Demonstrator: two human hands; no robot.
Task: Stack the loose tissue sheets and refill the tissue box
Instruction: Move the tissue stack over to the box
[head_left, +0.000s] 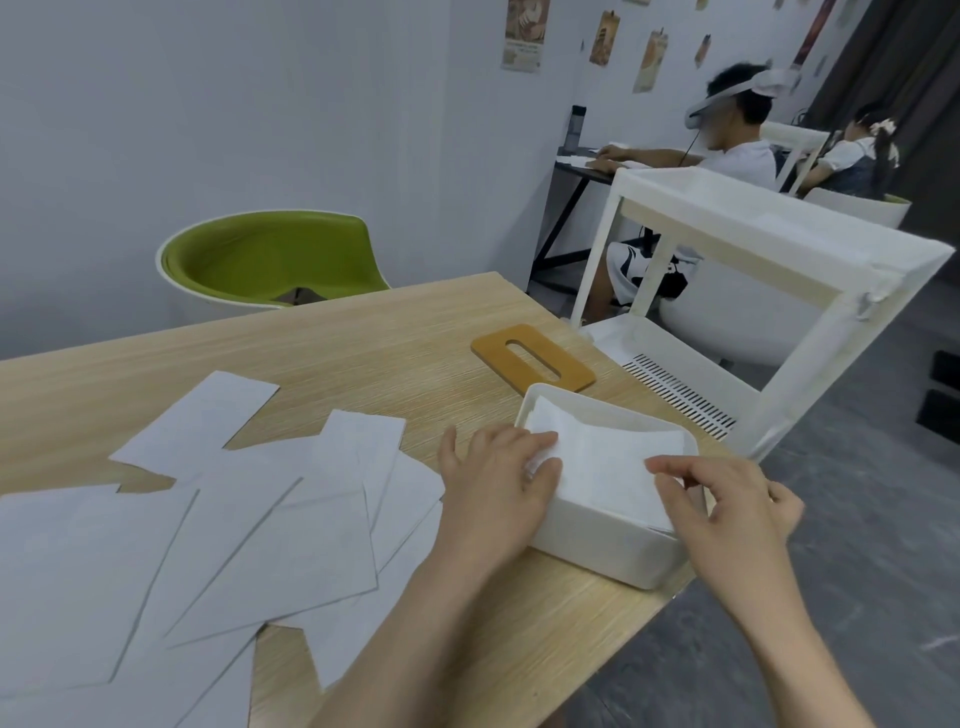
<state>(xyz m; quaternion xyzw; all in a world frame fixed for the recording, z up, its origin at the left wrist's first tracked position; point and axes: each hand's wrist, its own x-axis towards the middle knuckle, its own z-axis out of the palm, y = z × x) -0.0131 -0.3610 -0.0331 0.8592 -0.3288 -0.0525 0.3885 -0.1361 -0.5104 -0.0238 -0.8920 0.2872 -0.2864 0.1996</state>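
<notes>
A white open tissue box (602, 545) stands at the right edge of the wooden table (363, 343), with a folded white tissue (602, 457) lying across its top. My left hand (498, 488) holds the tissue's left end, thumb and fingers around it. My right hand (727, 504) pinches the tissue's right near corner at the box rim. Several loose tissue sheets (249, 530) lie spread and overlapping on the table to the left. The box's tan wooden lid (532, 358) with a slot lies flat behind the box.
A white shelf cart (727, 244) stands right beside the table's far right edge. A green chair (270, 260) sits behind the table. Two people sit at a dark desk (582, 171) in the background. The table edge runs close under the box.
</notes>
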